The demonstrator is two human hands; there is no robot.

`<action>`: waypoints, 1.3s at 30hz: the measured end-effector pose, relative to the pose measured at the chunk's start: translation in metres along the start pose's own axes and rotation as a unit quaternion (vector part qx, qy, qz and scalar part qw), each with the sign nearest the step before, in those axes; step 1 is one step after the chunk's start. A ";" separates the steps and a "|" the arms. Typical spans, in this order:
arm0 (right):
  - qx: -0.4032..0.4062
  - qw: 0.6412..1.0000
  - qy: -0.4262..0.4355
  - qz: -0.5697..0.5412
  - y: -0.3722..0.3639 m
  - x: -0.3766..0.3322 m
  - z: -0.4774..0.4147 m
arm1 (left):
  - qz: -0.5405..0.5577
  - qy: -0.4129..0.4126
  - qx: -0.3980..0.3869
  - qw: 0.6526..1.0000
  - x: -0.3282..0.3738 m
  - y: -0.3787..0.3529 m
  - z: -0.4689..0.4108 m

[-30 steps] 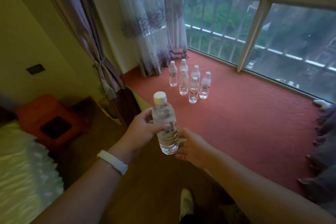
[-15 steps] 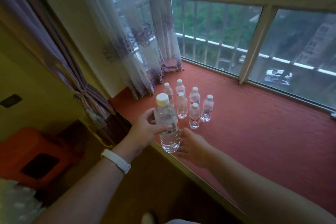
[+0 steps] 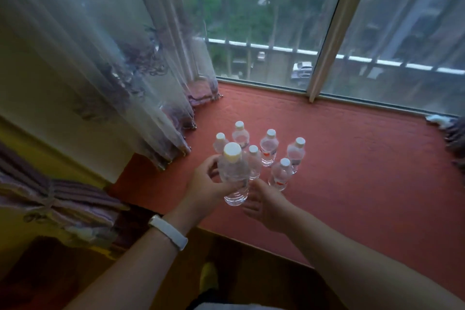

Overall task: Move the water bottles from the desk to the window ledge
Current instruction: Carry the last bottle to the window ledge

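Head view: left hand [image 3: 205,184] fingers [image 3: 214,162] grip the upright bottle [image 3: 234,176].

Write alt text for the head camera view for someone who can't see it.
A person's left hand holds a clear water bottle upright over the red window ledge, just in front of six bottles already standing there. The open right hand hovers beside its base; a sheer curtain hangs at left.
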State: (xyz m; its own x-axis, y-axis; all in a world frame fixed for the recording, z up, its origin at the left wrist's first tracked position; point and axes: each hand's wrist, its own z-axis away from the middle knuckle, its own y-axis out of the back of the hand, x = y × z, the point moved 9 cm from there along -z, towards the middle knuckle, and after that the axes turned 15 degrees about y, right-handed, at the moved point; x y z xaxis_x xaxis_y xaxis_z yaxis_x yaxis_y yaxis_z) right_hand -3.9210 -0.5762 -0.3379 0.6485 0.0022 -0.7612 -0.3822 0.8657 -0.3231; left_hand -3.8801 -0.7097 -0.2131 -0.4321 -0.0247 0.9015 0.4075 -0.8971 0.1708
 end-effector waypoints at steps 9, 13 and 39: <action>0.114 0.993 0.001 -0.037 -0.040 0.003 -0.057 | 0.004 0.018 -0.091 0.996 -0.022 0.043 -0.088; 0.153 0.987 -0.013 -0.049 -0.032 0.018 -0.080 | 0.000 0.035 -0.111 0.993 -0.039 0.038 -0.113; 0.158 0.982 -0.073 -0.075 0.037 0.143 -0.222 | -0.104 0.050 -0.094 0.989 -0.199 -0.014 -0.223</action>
State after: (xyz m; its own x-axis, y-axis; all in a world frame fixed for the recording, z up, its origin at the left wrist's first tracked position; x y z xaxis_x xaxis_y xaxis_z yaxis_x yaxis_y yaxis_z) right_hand -3.9890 -0.6550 -0.5835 0.7778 -0.0858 -0.6226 -0.0665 0.9738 -0.2173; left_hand -3.9793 -0.7909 -0.4834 -0.5714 0.1339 0.8097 0.1495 -0.9531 0.2630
